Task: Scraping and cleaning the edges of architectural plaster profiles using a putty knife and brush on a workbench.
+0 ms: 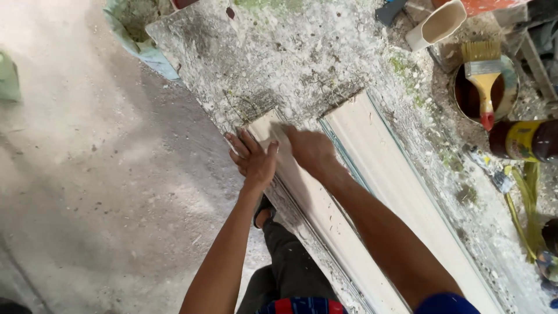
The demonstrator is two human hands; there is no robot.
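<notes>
1. At the near-left edge of the paint-spattered table (302, 52), the fingers of the right hand (311, 150) are clenched on a small pale sanding pad (279, 132), pressing it flat against the far end of a whitish wooden moulding strip (317, 209).
2. Just left of the pad, the left hand (254, 160) lies open, fingers spread and released, its palm resting on the same end of the moulding strip, at its left edge.
3. The moulding strip runs lengthwise from the hands back toward the person, along the table's left edge; both bare forearms reach over it.
4. Just right of the moulding strip, and parallel to it, lies a second, wider pale board (401, 197); the two are close together, a narrow dark gap between them.
5. Well to the right of the moulding strip, at the table's far side, a yellow-bristled paintbrush (483, 81) with a red-tipped handle rests across an open tin of dark liquid (485, 90).
6. Near the tin stands a white jug (437, 24), and a dark bottle (523, 140) with a yellow label lies on its side beyond the tin.
7. Left of the moulding strip and below the table, the dusty concrete floor (87, 174) shows, with the person's sandalled foot (264, 210) beneath the table's edge.
</notes>
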